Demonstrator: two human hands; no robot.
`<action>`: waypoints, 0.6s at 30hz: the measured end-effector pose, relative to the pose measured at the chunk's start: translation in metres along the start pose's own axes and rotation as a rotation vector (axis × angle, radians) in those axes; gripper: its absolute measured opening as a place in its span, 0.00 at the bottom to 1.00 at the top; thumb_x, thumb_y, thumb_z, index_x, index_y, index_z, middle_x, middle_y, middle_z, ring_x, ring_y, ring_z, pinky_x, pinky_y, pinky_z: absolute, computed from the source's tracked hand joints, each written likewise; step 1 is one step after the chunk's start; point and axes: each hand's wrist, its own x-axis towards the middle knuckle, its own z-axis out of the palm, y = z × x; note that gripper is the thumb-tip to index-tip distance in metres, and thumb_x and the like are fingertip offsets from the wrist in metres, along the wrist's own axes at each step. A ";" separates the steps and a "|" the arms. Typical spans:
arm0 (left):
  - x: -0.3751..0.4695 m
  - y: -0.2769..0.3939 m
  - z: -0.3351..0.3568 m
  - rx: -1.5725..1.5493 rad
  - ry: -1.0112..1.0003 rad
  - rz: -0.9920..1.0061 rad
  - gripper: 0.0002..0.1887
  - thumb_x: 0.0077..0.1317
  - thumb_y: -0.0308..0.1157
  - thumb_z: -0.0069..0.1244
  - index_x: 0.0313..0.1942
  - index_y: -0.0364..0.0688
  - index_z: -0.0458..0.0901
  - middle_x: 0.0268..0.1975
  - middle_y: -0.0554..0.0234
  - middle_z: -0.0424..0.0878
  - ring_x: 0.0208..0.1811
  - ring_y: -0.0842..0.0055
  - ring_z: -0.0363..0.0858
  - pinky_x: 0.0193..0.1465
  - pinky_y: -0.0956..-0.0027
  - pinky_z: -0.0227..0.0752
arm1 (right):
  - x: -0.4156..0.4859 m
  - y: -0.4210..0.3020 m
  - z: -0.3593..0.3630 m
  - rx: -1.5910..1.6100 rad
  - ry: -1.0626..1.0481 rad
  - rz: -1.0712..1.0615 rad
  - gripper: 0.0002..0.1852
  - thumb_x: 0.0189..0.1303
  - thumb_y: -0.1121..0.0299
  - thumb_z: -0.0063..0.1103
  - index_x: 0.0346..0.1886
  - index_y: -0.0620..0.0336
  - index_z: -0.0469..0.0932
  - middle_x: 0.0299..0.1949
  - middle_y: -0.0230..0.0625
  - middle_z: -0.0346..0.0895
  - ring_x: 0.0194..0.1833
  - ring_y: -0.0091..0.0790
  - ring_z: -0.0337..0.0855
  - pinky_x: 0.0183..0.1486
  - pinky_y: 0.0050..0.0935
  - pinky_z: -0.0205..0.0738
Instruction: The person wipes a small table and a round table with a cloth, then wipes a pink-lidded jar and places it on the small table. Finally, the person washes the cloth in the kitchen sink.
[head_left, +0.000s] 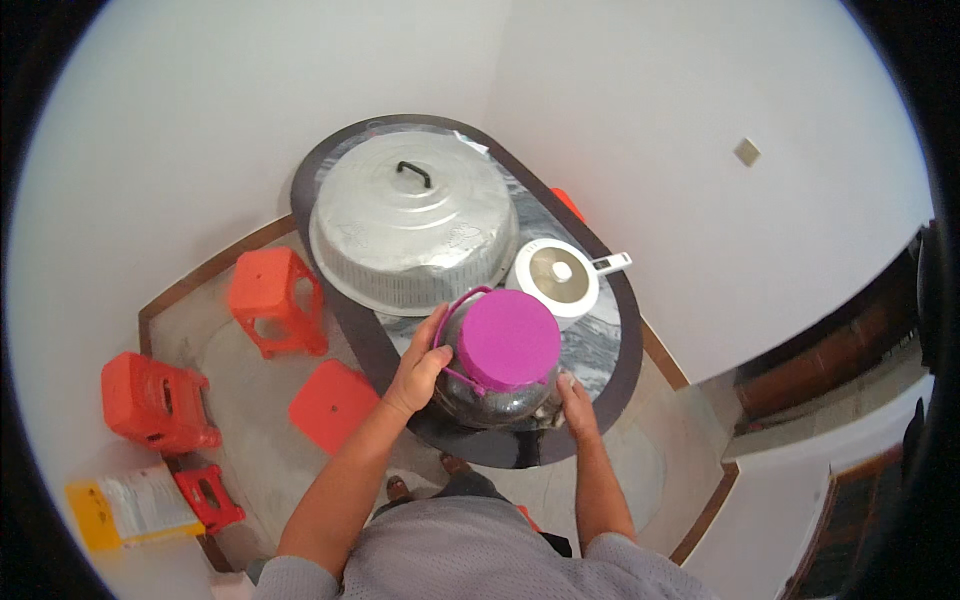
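Observation:
A rounded dark container with a flat magenta lid (511, 340) and a magenta carrying handle is between my hands at the near end of the oval table. My left hand (418, 369) grips its left side by the handle, thumb on top. On its lower right side, my right hand (574, 401) presses a light crumpled cloth (551, 411) against the body. Just beyond stands a white electric pot (556, 277) with a see-through lid and a side handle. A large domed aluminium lid (412, 217) with a black handle covers much of the table's far left.
The oval table (622, 330) has a marbled top and dark rim, near a wall corner. Red plastic stools stand on the floor at left (274, 289), (154, 401) and close to the table (334, 405). A yellow-and-white package (135, 506) lies at lower left.

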 end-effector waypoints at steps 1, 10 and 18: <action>-0.002 0.000 0.002 0.037 0.014 -0.015 0.38 0.71 0.37 0.44 0.79 0.31 0.56 0.78 0.45 0.62 0.80 0.60 0.58 0.82 0.59 0.47 | 0.010 -0.007 -0.005 -0.318 0.072 -0.108 0.28 0.76 0.48 0.57 0.63 0.65 0.80 0.58 0.41 0.83 0.60 0.41 0.83 0.65 0.44 0.72; -0.045 -0.034 0.017 -0.194 0.408 -0.180 0.52 0.76 0.70 0.34 0.80 0.30 0.49 0.81 0.43 0.54 0.83 0.57 0.52 0.84 0.56 0.42 | 0.102 -0.078 0.049 0.312 -0.377 0.045 0.31 0.79 0.47 0.51 0.61 0.72 0.81 0.57 0.48 0.85 0.60 0.40 0.83 0.66 0.39 0.73; -0.018 0.029 0.046 0.024 0.430 -0.290 0.32 0.78 0.42 0.41 0.77 0.34 0.62 0.74 0.48 0.70 0.75 0.65 0.68 0.78 0.59 0.58 | 0.171 -0.030 0.096 0.025 -0.666 0.045 0.34 0.76 0.43 0.54 0.62 0.70 0.82 0.56 0.48 0.85 0.57 0.37 0.84 0.63 0.33 0.74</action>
